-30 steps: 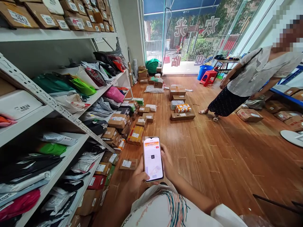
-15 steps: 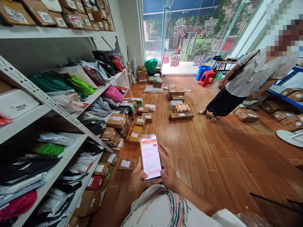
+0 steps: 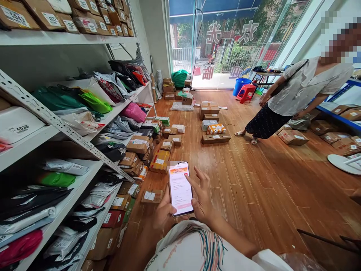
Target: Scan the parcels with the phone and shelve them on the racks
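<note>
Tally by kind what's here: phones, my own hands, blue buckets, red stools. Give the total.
Phone: 1
Your hands, left hand and right hand: 2
Blue bucket: 1
Red stool: 1
Total: 5

Phone (image 3: pixel 180 192): screen text too small to read
Left hand (image 3: pixel 163 211): fingers partly hidden behind phone
Right hand (image 3: pixel 204 203): fingertip contact with screen unclear
Person (image 3: pixel 306 88): head blurred out
Shelf (image 3: pixel 84 40): cut off by left edge

Bright daylight through the window (image 3: pixel 225 47)
</note>
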The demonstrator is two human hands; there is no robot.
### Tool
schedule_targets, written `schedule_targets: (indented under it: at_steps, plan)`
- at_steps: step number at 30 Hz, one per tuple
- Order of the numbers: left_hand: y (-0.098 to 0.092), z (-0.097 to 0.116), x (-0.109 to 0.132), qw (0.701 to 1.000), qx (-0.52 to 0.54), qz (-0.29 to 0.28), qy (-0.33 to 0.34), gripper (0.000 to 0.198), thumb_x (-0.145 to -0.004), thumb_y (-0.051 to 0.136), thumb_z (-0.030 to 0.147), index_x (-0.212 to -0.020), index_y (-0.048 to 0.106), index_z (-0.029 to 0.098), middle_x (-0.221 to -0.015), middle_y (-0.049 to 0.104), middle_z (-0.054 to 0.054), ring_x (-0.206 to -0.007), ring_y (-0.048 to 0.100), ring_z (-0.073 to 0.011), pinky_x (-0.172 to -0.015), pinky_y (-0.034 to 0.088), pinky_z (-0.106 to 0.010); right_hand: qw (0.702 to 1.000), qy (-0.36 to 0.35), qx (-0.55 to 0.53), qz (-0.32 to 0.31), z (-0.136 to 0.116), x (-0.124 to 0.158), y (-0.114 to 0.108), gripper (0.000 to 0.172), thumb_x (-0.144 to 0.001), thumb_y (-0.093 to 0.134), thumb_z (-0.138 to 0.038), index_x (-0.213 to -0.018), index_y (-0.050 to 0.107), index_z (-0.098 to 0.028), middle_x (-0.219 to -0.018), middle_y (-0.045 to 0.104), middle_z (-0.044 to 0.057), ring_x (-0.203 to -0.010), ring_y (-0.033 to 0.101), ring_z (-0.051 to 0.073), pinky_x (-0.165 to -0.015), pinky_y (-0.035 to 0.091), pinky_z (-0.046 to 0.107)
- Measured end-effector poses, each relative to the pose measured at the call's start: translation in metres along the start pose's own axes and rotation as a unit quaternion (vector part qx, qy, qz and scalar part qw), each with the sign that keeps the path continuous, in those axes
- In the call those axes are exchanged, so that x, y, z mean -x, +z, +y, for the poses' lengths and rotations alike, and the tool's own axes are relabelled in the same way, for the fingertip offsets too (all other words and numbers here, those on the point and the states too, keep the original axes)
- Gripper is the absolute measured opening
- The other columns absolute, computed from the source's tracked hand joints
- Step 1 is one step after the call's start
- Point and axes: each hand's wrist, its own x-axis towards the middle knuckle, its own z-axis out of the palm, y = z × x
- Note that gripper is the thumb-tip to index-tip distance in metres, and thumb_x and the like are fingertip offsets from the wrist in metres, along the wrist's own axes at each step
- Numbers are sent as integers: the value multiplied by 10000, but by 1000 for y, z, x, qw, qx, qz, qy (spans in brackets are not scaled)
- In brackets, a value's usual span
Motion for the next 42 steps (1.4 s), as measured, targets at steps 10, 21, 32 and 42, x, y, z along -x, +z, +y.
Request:
schedule_targets:
  at_steps: [10,21,32,42]
  plan:
    - [-1,-1,0,1000,13,-2,18,1044,-645,515,110,-1534,35,374,-1438,479,-93,-1088,591,-328,-709,584,-397,1000,0,6,17,-4,-11,0,578,-987,213,-626,-1416,478,-343,-1580,151,43,-1400,172,379,-1098,155,623]
    - [-6,-3,-6,1000,16,12,7,1121,-624,521,114,-1523,-105,351,-1380,536,-110,-1043,609,-339,-700,584,-438,1000,-1,-16,-18,-4,-20,1,619,-973,209,-663,-1458,414,-337,-1591,105,39,-1408,139,385,-1114,123,608]
    - [-6,1,-13,999,29,25,0,1092,-638,520,113,-1530,-64,344,-1406,506,-107,-1080,587,-334,-698,576,-389,828,285,-481,-35,2,-8,24,461,-950,520,-586,-1270,515,-255,-1018,651,57,-768,610,197,-603,437,281]
    - [-5,5,-24,1000,15,-9,-24,1091,-660,523,98,-1520,-88,377,-1446,477,-65,-1112,566,-300,-824,560,-410,828,289,-480,-3,7,-3,23,518,-949,488,-626,-1296,458,-242,-1066,646,77,-854,615,224,-624,447,300]
